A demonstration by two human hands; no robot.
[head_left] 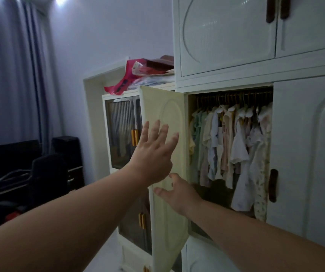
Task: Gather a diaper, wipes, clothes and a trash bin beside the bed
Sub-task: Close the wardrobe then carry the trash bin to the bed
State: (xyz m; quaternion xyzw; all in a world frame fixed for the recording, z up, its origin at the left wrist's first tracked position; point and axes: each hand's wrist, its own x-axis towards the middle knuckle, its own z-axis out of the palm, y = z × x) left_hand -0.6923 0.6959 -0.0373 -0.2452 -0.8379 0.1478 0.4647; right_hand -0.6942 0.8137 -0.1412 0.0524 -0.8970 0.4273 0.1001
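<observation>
Reaching for the clothes [234, 146], which hang right of my right hand [179, 193], the nearer one. Both hands are spread and empty; my left hand [153, 154] is at the open door [167, 114].

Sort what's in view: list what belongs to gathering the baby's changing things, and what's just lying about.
Job:
hanging baby clothes
open wardrobe door
left hand, right hand, both empty

Lying about:
red bag on the cabinet top
dark chair
monitor

Both hands — left hand [153, 154], right hand [179, 193] — spread against open wardrobe door [169, 118]; clothes [234, 146] hang inside.
</observation>
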